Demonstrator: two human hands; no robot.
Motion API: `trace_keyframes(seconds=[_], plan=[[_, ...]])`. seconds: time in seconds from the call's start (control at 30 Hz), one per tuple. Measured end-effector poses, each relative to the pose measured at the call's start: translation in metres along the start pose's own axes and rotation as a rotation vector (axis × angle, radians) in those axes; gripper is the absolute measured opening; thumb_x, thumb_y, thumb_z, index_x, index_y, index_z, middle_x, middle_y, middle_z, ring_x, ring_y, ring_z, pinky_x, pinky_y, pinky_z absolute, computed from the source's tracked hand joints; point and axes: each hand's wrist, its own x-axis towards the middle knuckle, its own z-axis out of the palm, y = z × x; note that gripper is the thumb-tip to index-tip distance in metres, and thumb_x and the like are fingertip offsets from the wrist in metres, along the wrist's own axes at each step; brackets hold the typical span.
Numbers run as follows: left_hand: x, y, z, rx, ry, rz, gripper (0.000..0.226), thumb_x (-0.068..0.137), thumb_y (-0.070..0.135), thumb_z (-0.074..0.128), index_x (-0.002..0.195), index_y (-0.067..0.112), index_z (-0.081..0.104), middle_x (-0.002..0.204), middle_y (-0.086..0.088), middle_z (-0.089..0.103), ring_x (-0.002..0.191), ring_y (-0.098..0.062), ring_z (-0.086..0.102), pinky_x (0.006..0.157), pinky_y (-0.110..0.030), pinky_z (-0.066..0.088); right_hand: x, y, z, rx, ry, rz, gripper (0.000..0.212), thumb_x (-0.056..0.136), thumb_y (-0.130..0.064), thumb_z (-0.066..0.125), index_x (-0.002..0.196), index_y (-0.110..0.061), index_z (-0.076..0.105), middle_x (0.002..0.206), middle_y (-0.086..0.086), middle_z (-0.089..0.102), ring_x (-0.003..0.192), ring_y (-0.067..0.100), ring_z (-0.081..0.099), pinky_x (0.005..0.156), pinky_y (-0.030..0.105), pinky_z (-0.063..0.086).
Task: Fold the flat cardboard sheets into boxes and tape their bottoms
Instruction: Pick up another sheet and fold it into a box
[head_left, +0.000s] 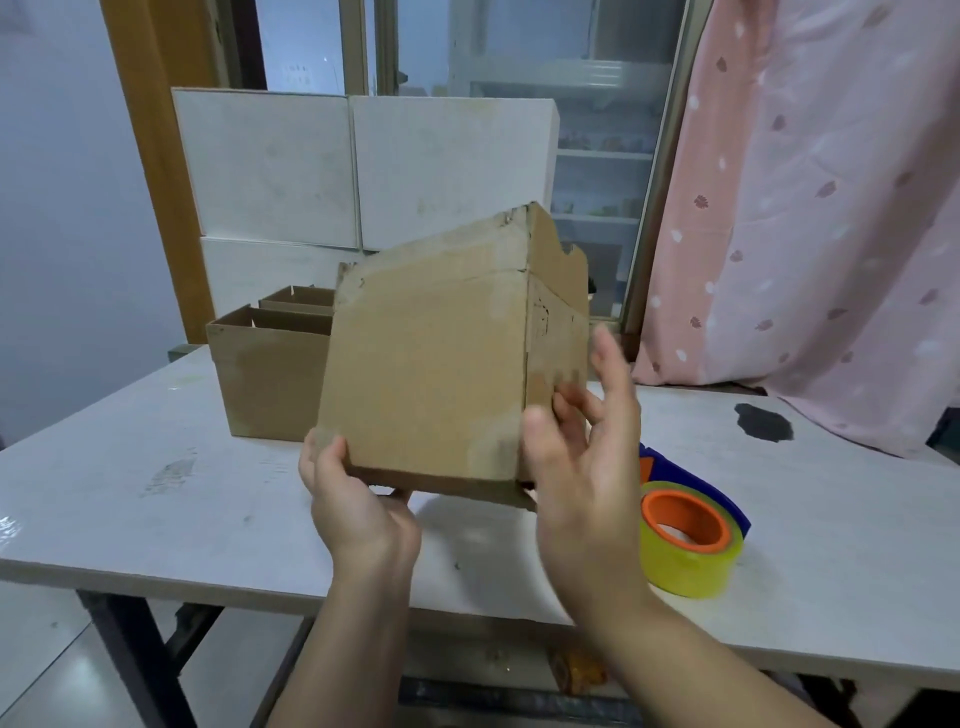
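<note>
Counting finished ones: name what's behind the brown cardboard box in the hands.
An open brown cardboard box and a second box behind it; the held box covers their right parts and anything beyond.

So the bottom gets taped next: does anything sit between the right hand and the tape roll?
Nothing visible does. The tape roll lies on the table just right of the right hand, with no object between them. The box, gripped by the left hand, is held up on that hand's other side.
</note>
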Motion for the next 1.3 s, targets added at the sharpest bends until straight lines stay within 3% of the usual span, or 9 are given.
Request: trace_keyframes(seconds=[0.1,0.23,0.33,0.5,0.73,0.9,1.1,1.17,1.3], plan=[[0.003,-0.016,-0.009,0.03,0.049,0.028,0.045,0.08,0.027,0.047,0.124,0.022,0.057,0.093,0.009,0.068,0.073,-0.01,0.063,0.062,-0.027,0.049,0.017,0.007,-0.002,0.053,0.069,0.258,0.074,0.088,-0.045,0.061,0.149,-0.036,0.022,0.125,-0.038,0.046,0.103,-0.024,0.047,0.083,0.0,0.038],[0.01,-0.02,-0.027,-0.019,0.06,0.004,0.039,0.082,0.034,0.047,0.113,0.017,0.063,0.099,0.002,0.072,0.088,-0.021,0.068,0.067,-0.031,0.054,0.02,0.019,-0.009,-0.079,-0.112,0.405,0.111,0.058,-0.069,0.069,0.148,-0.05,0.007,0.153,-0.018,0.029,0.135,-0.001,0.033,0.108,0.029,0.037],[0.017,-0.011,-0.036,0.004,0.041,-0.003,0.046,0.093,0.053,0.042,0.112,0.019,0.066,0.104,0.001,0.072,0.094,-0.019,0.069,0.078,-0.036,0.055,0.022,0.032,-0.023,-0.149,-0.262,0.478,0.118,0.056,-0.058,0.081,0.143,-0.059,0.002,0.147,-0.02,0.038,0.129,0.004,0.045,0.108,0.039,0.041],[0.028,-0.006,-0.046,0.065,-0.008,-0.052,0.025,0.098,0.019,0.043,0.086,0.014,0.065,0.092,-0.002,0.071,0.096,-0.023,0.065,0.085,-0.039,0.052,0.025,0.054,-0.043,-0.074,-0.338,0.505,0.114,0.062,-0.046,0.086,0.136,-0.07,0.002,0.145,-0.018,0.042,0.121,0.001,0.052,0.101,0.038,0.048],[0.045,0.017,-0.049,0.246,-0.27,-0.283,0.05,0.085,-0.003,0.025,0.119,0.009,0.06,0.112,-0.014,0.068,0.104,-0.029,0.064,0.092,-0.045,0.048,0.021,0.074,-0.064,-0.129,-0.497,0.535,0.118,0.06,-0.047,0.084,0.144,-0.057,0.002,0.148,-0.024,0.035,0.127,0.001,0.047,0.101,0.031,0.047],[0.039,0.027,-0.041,1.155,-0.412,0.264,0.035,0.095,0.012,0.042,0.1,0.034,0.069,0.1,0.012,0.071,0.098,-0.007,0.065,0.082,-0.024,0.052,0.027,0.079,-0.087,-0.142,-0.561,0.635,0.123,0.062,-0.036,0.086,0.148,-0.048,0.0,0.112,-0.046,0.053,0.098,-0.021,0.055,0.069,0.002,0.046],[0.013,0.037,-0.011,0.894,-0.597,0.62,0.049,0.089,0.063,0.033,0.13,0.04,0.05,0.126,0.018,0.058,0.12,0.0,0.05,0.096,-0.023,0.041,0.035,0.083,-0.091,-0.182,-0.632,0.659,0.122,0.063,-0.031,0.084,0.149,-0.044,0.0,0.107,-0.044,0.057,0.099,-0.019,0.056,0.072,0.003,0.045],[0.008,0.035,-0.004,0.902,-0.612,0.624,0.042,0.086,0.062,0.039,0.12,0.04,0.053,0.111,0.022,0.062,0.106,0.003,0.056,0.086,-0.017,0.045,0.038,0.082,-0.092,-0.211,-0.651,0.641,0.122,0.065,-0.03,0.085,0.148,-0.047,-0.002,0.115,-0.039,0.056,0.102,-0.018,0.055,0.074,0.003,0.045],[0.004,0.029,-0.006,0.909,-0.599,0.59,0.022,0.082,0.055,0.051,0.099,0.04,0.055,0.097,0.015,0.067,0.093,-0.007,0.063,0.078,-0.033,0.053,0.041,0.078,-0.092,-0.281,-0.664,0.553,0.121,0.069,-0.027,0.086,0.143,-0.059,-0.005,0.13,-0.034,0.047,0.111,-0.015,0.051,0.082,0.005,0.045]])
